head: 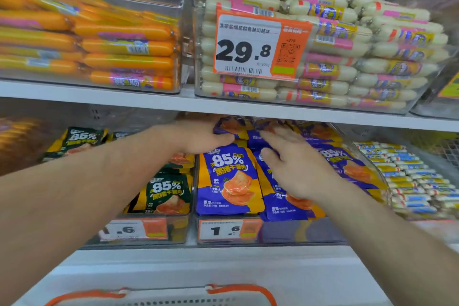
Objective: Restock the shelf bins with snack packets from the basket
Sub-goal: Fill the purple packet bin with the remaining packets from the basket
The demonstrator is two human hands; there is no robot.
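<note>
Both my hands reach into the clear bin of blue-and-yellow snack packets on the lower shelf. My left hand is far back under the upper shelf, and its fingers grip a blue packet at the rear of the pile. My right hand lies flat with straight fingers on top of the blue packets. The basket, white with orange handles, shows only its rim at the bottom edge, and its contents are out of view.
Left of the blue bin stands a bin of dark green packets. A bin of small white sausages sits to the right. The upper shelf carries bins of orange sausages and pale sausages close above my hands.
</note>
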